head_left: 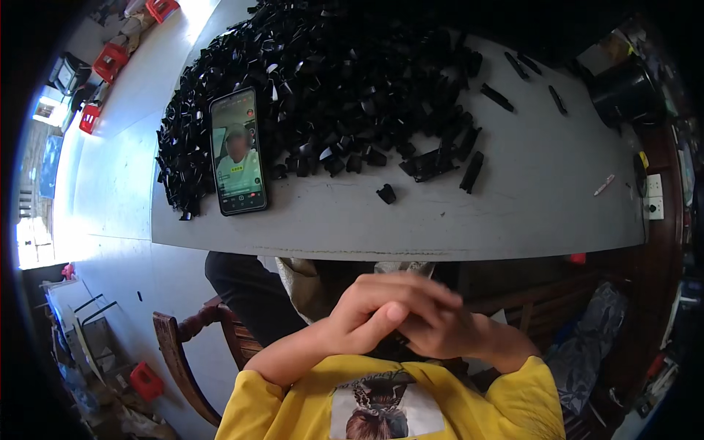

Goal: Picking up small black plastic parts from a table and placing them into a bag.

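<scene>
Both hands are together in front of my yellow shirt, just short of the table's near edge. My left hand [370, 308] lies across the top of my right hand [444, 334], its fingers stretched out and slightly blurred, its thumb pointing to the right. Most of my right hand's fingers are hidden beneath it. No object shows in either hand. Beyond them, on the grey table [330, 224], spreads a large heap of small black plastic pieces [323, 88]. A phone [238, 154] with a lit screen leans against the heap's left front. One loose black piece [386, 193] lies nearest to me.
Longer black strips [440, 161] lie at the heap's right edge, with a few more [497, 97] farther right. A black bucket-like container [623, 92] stands at the far right, near a small pen-like item [604, 185]. A wooden chair [176, 352] and red stools [110, 61] are at the left.
</scene>
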The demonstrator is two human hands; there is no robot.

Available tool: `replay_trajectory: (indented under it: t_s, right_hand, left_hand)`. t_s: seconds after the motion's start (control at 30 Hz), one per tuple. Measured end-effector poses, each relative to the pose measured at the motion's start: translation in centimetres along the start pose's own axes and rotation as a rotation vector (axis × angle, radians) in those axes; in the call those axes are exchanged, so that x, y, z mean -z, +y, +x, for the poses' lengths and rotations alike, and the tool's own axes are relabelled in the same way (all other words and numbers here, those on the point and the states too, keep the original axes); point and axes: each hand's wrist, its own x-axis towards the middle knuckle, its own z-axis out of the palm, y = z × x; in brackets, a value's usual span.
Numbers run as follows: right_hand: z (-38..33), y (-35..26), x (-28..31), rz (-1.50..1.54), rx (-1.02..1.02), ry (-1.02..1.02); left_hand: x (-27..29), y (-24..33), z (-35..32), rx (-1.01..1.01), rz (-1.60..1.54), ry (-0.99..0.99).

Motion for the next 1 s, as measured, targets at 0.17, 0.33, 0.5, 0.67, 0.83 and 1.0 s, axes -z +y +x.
replay_trajectory:
  t_s: [0.17, 0.33, 0.5, 0.67, 0.83, 1.0]
  right_hand:
    - [0.7, 4.5, 4.0, -0.090, -0.377, 0.028]
    - [1.4, 9.3, 5.7, -0.358, -0.521, 0.363]
    - [0.0, 9.0, 5.0, -0.593, -0.769, 0.050]
    - [-0.4, 6.3, 4.6, -0.225, -0.593, 0.169]
    - [0.6, 3.7, 4.4, -0.021, -0.432, 0.194]
    - [2.1, 2.5, 5.1, -0.053, -0.298, 0.104]
  left_hand:
    - [3.0, -2.5, 1.5, -0.012, 0.868, 0.375]
    - [3.0, -4.1, 4.5, 0.204, 1.429, 0.451]
    - [3.7, -4.6, 3.6, 0.201, 1.434, 0.377]
    - [4.1, -2.8, 2.0, 0.115, 1.078, 0.400]
    - [3.4, -1.4, 0.3, 0.073, 0.835, 0.413]
    - [2.4, 0.4, 0.0, 0.060, 0.783, 0.368]
